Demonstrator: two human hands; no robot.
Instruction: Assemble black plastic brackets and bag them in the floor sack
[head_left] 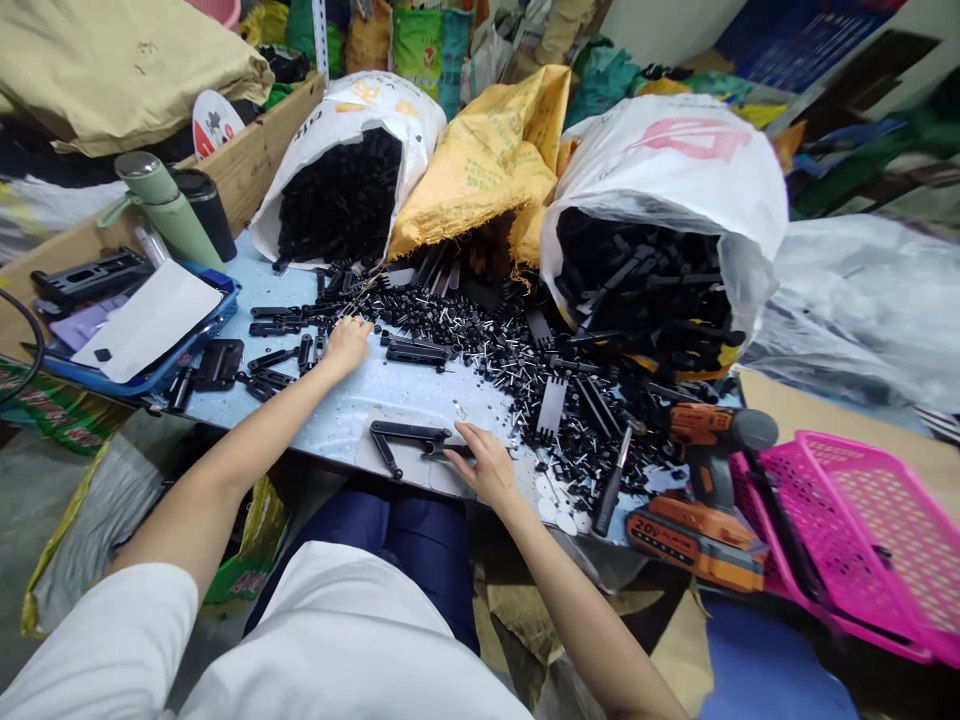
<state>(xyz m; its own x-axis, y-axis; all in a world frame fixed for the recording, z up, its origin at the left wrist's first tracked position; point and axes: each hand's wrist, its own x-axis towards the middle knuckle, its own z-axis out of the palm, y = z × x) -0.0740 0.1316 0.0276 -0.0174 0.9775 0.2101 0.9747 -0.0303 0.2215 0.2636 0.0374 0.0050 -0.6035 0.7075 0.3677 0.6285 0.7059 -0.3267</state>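
Observation:
My left hand [349,345] reaches to the near edge of the pile of small black parts and metal pins [480,340]. Its fingers are bent together, and whatever they pinch is hidden. At the table's front edge lies a black hinged bracket [411,433], its arms spread at an angle on a grey mat [367,460]. My right hand [486,465] is at the bracket's right end, thumb and fingers on either side of one dark arm. Close to the left hand are a pair of long black parts [416,351] and several jointed black pieces [270,375].
Behind the pile stand two white sacks [360,100] [675,140] of black parts and a yellow sack [480,150]. On the right are a hammer [613,485], a cordless drill [705,490] and a pink basket [862,540]. A blue tray [161,365] and a green flask [169,210] stand left.

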